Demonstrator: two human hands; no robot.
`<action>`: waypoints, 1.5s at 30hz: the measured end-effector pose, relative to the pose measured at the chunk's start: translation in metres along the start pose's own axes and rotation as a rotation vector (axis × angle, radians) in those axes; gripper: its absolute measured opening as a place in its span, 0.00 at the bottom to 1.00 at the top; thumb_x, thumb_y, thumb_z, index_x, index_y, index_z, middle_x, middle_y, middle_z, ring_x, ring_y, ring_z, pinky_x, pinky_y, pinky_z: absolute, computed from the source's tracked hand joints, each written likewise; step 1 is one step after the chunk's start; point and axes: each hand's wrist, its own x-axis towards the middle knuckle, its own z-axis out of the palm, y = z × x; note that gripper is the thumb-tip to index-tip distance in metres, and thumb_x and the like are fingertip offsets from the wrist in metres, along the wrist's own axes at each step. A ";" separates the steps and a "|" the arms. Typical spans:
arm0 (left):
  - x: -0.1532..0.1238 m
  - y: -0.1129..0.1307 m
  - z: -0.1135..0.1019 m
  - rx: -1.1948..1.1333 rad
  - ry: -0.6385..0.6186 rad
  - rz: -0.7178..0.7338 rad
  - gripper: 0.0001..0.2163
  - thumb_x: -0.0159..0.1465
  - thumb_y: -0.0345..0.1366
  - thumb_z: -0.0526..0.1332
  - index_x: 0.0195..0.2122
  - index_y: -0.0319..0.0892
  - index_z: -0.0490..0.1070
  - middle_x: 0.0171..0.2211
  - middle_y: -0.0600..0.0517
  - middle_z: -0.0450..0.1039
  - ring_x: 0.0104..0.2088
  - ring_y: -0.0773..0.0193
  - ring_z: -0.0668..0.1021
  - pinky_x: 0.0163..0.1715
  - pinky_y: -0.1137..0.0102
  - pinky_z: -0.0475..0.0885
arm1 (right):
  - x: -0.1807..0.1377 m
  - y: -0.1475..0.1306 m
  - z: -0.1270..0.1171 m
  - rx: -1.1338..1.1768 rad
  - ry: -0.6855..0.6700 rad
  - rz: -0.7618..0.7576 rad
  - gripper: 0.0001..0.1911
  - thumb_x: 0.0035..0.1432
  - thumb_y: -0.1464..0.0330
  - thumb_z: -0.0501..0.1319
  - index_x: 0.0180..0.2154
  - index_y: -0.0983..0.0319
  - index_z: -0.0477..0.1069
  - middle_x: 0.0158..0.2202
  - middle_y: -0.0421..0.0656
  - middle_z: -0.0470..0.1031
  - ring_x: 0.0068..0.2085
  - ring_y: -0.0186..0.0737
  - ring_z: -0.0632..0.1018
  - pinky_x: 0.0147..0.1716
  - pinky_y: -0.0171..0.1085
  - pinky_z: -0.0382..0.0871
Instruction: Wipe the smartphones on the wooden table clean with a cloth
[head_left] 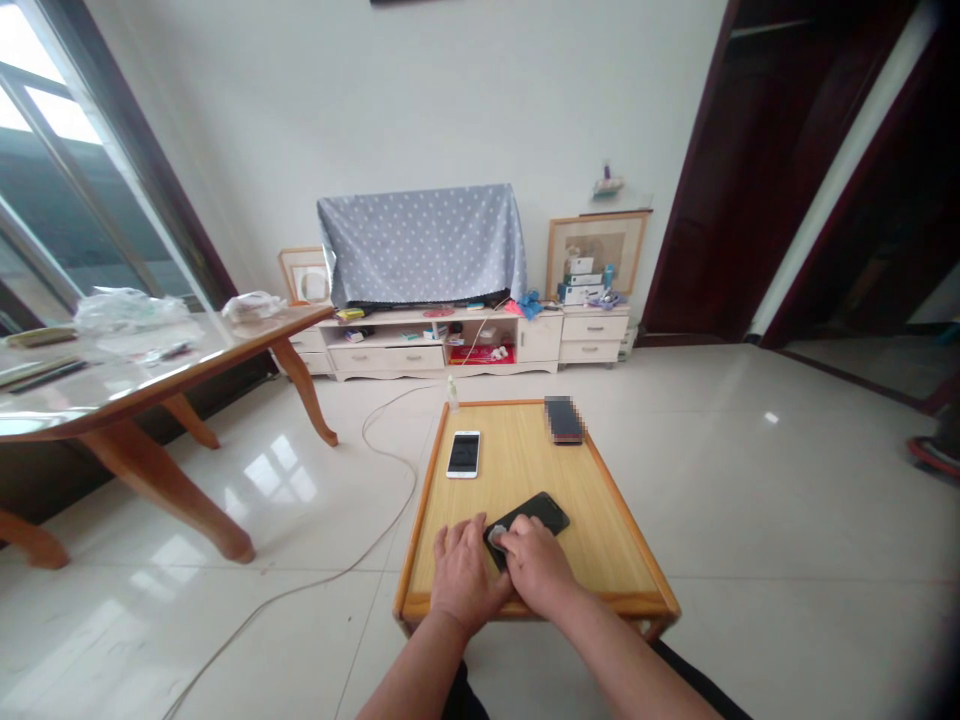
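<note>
A black smartphone lies at a slant near the front of the small wooden table. My left hand is around its near left end, thumb along the lower edge and fingers stretched over the tabletop. With bent fingers, my right hand presses a small whitish pad or wad of cloth onto the screen; exactly what it is cannot be made out. A white smartphone with a dark screen rests farther back on the left. At the far right corner sits a dark, pixelated flat object.
A small clear bottle stands by the table's far left corner. Along the floor runs a cable. To the left is a larger table with plastic bags. A low white cabinet and a cloth-covered shape line the wall.
</note>
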 end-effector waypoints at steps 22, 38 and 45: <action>0.000 -0.004 0.001 -0.027 -0.012 0.009 0.38 0.54 0.46 0.62 0.65 0.39 0.56 0.57 0.42 0.71 0.62 0.49 0.66 0.67 0.53 0.43 | -0.005 0.012 -0.016 -0.020 -0.115 -0.022 0.16 0.61 0.71 0.54 0.34 0.56 0.81 0.36 0.45 0.74 0.43 0.44 0.72 0.39 0.37 0.61; -0.003 0.006 -0.011 0.017 -0.038 -0.010 0.35 0.52 0.44 0.62 0.62 0.43 0.63 0.57 0.43 0.71 0.61 0.46 0.66 0.67 0.51 0.41 | 0.005 0.029 0.001 0.105 0.118 0.208 0.10 0.60 0.76 0.54 0.37 0.61 0.73 0.37 0.44 0.73 0.40 0.40 0.74 0.39 0.34 0.61; -0.005 0.003 -0.009 -0.002 -0.004 0.027 0.30 0.57 0.51 0.60 0.59 0.45 0.66 0.54 0.44 0.72 0.59 0.47 0.67 0.66 0.52 0.44 | -0.012 -0.001 0.015 0.114 0.074 0.008 0.17 0.61 0.76 0.50 0.39 0.61 0.77 0.45 0.48 0.76 0.47 0.45 0.73 0.49 0.38 0.64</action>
